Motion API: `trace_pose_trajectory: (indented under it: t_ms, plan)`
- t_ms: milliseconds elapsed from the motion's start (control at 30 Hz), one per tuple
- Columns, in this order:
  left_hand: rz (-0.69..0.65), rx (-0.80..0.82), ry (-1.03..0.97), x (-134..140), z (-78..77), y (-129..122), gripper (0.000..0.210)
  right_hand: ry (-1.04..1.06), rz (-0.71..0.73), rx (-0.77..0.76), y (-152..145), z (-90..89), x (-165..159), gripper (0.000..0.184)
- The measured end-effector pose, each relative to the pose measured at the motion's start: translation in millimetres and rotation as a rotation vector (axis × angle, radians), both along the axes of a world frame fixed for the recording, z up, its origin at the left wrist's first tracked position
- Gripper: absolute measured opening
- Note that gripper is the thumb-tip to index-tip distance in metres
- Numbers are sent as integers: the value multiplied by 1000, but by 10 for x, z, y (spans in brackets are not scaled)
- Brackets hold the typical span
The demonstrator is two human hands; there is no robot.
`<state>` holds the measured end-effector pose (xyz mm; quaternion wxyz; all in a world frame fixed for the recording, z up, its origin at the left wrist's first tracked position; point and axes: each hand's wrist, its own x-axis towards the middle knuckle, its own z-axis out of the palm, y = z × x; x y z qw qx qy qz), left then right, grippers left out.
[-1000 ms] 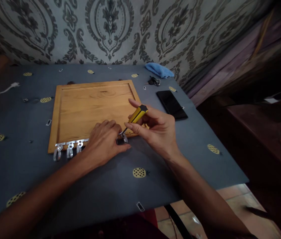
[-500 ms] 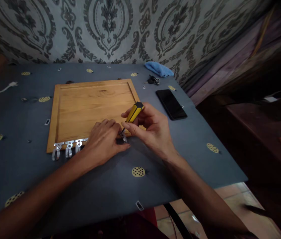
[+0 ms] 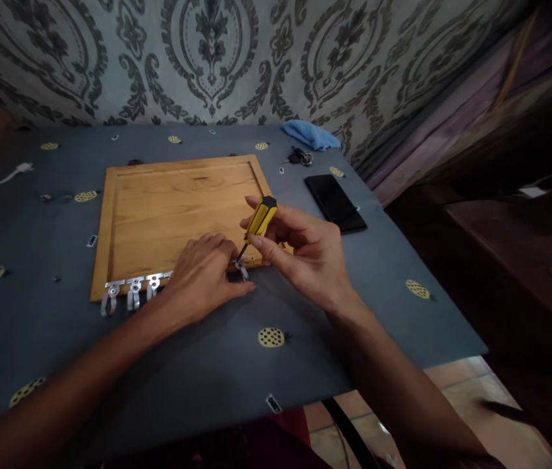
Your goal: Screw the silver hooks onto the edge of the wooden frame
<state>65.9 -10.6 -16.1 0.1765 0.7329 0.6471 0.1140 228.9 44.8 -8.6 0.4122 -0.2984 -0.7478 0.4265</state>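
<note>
A framed wooden board (image 3: 183, 215) lies flat on the table, with a metal hook rail (image 3: 138, 282) along its front edge. My left hand (image 3: 202, 277) rests over the rail, fingers curled on the board's edge and thumb in front, hiding the rail's middle. A yellow and black screwdriver (image 3: 261, 217) is held in my right hand (image 3: 305, 254), between thumb and fingers. Its shaft slants down to the rail's right end, by a metal hook (image 3: 243, 270). Whether the tip sits in a screw is too small to tell.
Right of the board lies a black phone (image 3: 335, 203). Keys (image 3: 299, 156) and a blue cloth (image 3: 311, 135) lie behind it. A white cable (image 3: 5, 177) reaches in from the left. The patterned tablecloth (image 3: 378, 293) ends at the right edge, above a tiled floor.
My right hand has shifted slightly right, its fingers opening a little around the screwdriver handle, which stands a bit more upright. The left hand stays in place on the rail.
</note>
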Motion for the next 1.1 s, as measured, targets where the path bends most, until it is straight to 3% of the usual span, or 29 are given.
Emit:
trace_pose_trajectory:
  t_ms: [133,333,567,700,800,967,1100]
  plan:
    - [-7,-5,-12,4,-6,2,32,13,46,-42,-29,21,-19,42]
    - [-6,67,-35,-10,-68,-3,33,62,-10,10,-3,-38,-72,28]
    - [-14,-3,-7,-1,-8,22,35,73,-58,68,18,-28,-41,19]
    - [-1,-28,-7,8,28,29,33,108,-3,-15,31,-22,-13,43]
    - [5,-31,-20,15,39,28,32,117,37,-34,25,-5,-6,48]
    - [-5,-28,-9,11,19,29,33,105,50,-31,-25,34,-23,39]
    - [-4,7,-33,1,-30,28,37,80,19,29,-25,11,-63,19]
